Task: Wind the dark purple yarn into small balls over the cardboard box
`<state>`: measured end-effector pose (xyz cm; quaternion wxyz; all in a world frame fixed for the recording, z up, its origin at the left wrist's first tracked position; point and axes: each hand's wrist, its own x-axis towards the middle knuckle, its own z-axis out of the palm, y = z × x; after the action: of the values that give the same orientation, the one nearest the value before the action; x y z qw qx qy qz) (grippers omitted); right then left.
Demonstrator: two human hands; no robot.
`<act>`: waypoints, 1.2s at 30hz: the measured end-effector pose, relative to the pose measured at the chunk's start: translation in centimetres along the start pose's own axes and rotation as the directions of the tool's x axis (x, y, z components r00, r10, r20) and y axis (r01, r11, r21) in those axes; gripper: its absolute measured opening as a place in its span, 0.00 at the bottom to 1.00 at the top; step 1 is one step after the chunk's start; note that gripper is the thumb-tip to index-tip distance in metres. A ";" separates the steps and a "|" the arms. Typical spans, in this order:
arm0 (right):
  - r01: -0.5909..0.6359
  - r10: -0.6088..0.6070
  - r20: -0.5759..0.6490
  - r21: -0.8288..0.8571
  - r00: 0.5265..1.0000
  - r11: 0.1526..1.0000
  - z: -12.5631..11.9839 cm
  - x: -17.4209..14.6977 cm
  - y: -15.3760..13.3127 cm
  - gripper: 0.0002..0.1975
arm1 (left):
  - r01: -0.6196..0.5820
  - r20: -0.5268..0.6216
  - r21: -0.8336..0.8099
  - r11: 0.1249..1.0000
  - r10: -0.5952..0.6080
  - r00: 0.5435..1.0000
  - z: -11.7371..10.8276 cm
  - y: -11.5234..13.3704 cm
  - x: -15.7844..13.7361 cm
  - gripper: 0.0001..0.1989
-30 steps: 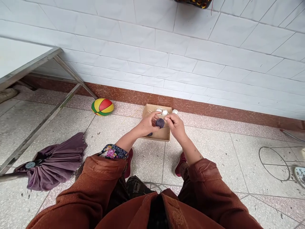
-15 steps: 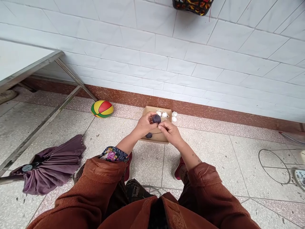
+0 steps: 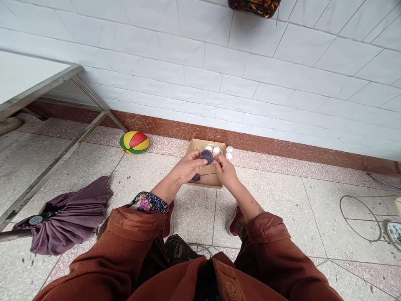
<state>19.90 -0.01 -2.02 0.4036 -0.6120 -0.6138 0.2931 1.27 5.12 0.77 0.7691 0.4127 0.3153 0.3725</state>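
Note:
A dark purple-grey ball of yarn (image 3: 206,156) is gripped by my left hand (image 3: 190,165), its thumb across the near side. My right hand (image 3: 224,168) is pinched closed at the ball's right edge, on what looks like its yarn strand. Both hands are above a shallow cardboard box (image 3: 213,182) on the floor. Inside the box, a smaller dark ball of yarn (image 3: 196,177) lies at the near left, with a dark strand running right from it. White balls of yarn (image 3: 216,149) sit at the box's far side.
More white balls (image 3: 229,153) lie just right of the box. A striped ball (image 3: 134,142) rests against the skirting. At left are a metal-framed table (image 3: 62,77) and a folded purple umbrella (image 3: 75,217). A wire ring stand (image 3: 360,219) is at right; a dark basket (image 3: 255,6) hangs above.
My left hand has turned, rolling the ball of yarn so its thumb shows across the front. My right hand has shifted slightly right and up, still pinched.

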 end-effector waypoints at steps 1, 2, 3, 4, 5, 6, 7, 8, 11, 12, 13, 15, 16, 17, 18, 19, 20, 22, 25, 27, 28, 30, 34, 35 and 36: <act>0.028 -0.027 0.037 -0.018 0.999 0.999 0.1 -0.1 0.0 0.06 | -0.015 -0.055 0.006 1.000 0.015 0.998 -0.1 -0.1 0.2 0.23; 0.064 -0.062 0.072 -0.026 0.995 0.998 0.2 -0.2 0.0 0.06 | -0.026 -0.104 0.037 0.999 0.030 0.994 -0.2 -0.2 0.4 0.23; 0.105 -0.103 0.101 -0.024 0.990 0.994 0.3 -0.4 0.0 0.06 | -0.034 -0.143 0.089 0.995 0.047 0.989 -0.3 -0.3 0.5 0.24; 0.146 -0.144 0.122 -0.014 0.982 0.989 0.3 -0.4 -0.1 0.06 | -0.043 -0.170 0.155 0.987 0.069 0.983 -0.4 -0.4 0.6 0.24; 0.181 -0.180 0.136 0.002 0.974 0.983 0.3 -0.5 -0.1 0.07 | -0.052 -0.183 0.229 0.972 0.095 0.979 -0.5 -0.4 0.7 0.24; 0.209 -0.210 0.142 0.021 0.967 0.978 0.3 -0.6 -0.2 0.07 | -0.061 -0.187 0.307 0.950 0.123 0.975 -0.5 -0.4 0.8 0.24; 0.228 -0.231 0.142 0.040 0.962 0.973 0.2 -0.6 -0.4 0.07 | -0.068 -0.187 0.381 0.922 0.149 0.971 -0.6 -0.4 0.8 0.24; 0.238 -0.244 0.139 0.056 0.960 0.970 0.2 -0.6 -0.5 0.08 | -0.073 -0.186 0.448 0.891 0.173 0.967 -0.6 -0.4 0.9 0.24; 0.231 -0.238 0.107 0.077 0.965 0.970 0.0 -0.4 -0.8 0.09 | -0.100 -0.142 0.569 0.816 0.218 0.966 -0.9 -0.4 1.0 0.21; 0.220 -0.226 0.086 0.074 0.970 0.973 0.0 -0.3 -0.9 0.09 | -0.115 -0.097 0.573 0.812 0.207 0.974 -1.0 -0.5 1.0 0.20; 0.206 -0.210 0.060 0.069 0.976 0.976 0.0 -0.2 -0.9 0.09 | -0.126 -0.032 0.563 0.817 0.174 0.984 -1.1 -0.5 0.9 0.19; 0.175 -0.175 -0.001 0.056 0.985 0.983 0.1 0.1 -0.8 0.10 | -0.091 0.100 0.478 0.874 0.049 0.994 -1.2 -0.7 0.7 0.19; 0.159 -0.158 -0.032 0.050 0.987 0.986 0.1 0.2 -0.7 0.10 | -0.052 0.149 0.446 0.894 -0.017 0.989 -1.3 -0.8 0.5 0.21; 0.143 -0.140 -0.060 0.047 0.988 0.989 0.1 0.3 -0.7 0.10 | -0.018 0.177 0.421 0.907 -0.063 0.982 -1.3 -0.9 0.3 0.22; 0.126 -0.121 -0.085 0.047 0.989 0.991 0.1 0.4 -0.6 0.11 | 0.013 0.186 0.392 0.920 -0.093 0.978 -1.4 -1.0 0.1 0.25; 0.106 -0.100 -0.102 0.054 0.990 0.993 0.1 0.5 -0.5 0.11 | 0.043 0.186 0.363 0.931 -0.118 0.976 -1.4 -1.0 -0.1 0.28; 0.081 -0.073 -0.111 0.069 0.991 0.994 0.1 0.6 -0.4 0.11 | 0.071 0.184 0.328 0.942 -0.138 0.973 -1.4 -1.0 -0.3 0.32; 0.022 -0.009 -0.111 0.120 0.994 0.993 0.1 0.7 -0.2 0.10 | 0.121 0.209 0.231 0.966 -0.170 0.963 -1.4 -0.8 -0.6 0.36; -0.047 0.065 -0.090 0.180 0.994 0.982 0.0 0.8 -0.1 0.10 | 0.155 0.285 0.039 0.987 -0.159 0.945 -1.2 -0.4 -0.9 0.33; -0.053 0.068 -0.087 0.169 0.994 0.984 0.1 0.7 0.0 0.10 | 0.160 0.300 -0.066 0.985 -0.134 0.944 -1.1 -0.3 -0.8 0.27; -0.049 0.062 -0.084 0.149 0.995 0.988 0.2 0.6 0.0 0.10 | 0.161 0.288 -0.101 0.982 -0.126 0.949 -1.0 -0.2 -0.8 0.25; -0.042 0.050 -0.073 0.106 0.996 0.993 0.4 0.5 0.1 0.09 | 0.149 0.226 -0.145 0.978 -0.114 0.967 -0.9 -0.2 -0.5 0.21; -0.042 0.040 0.021 0.100 0.999 0.994 1.1 0.1 0.5 0.06 | 0.061 0.017 -0.139 0.988 -0.059 0.998 -0.9 0.0 -0.1 0.20; -0.026 0.020 0.053 0.100 0.998 0.995 1.2 -0.1 0.6 0.06 | 0.041 -0.030 -0.096 0.995 -0.044 0.999 -1.0 0.0 0.0 0.20; 0.005 -0.013 0.082 0.095 0.997 0.995 1.4 -0.2 0.6 0.06 | 0.018 -0.075 -0.034 0.999 -0.021 0.997 -1.1 0.1 0.1 0.21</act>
<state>19.02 0.02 -3.22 0.4077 -0.5767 -0.6182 0.3451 0.44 5.62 0.34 0.7670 0.3826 0.3418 0.3854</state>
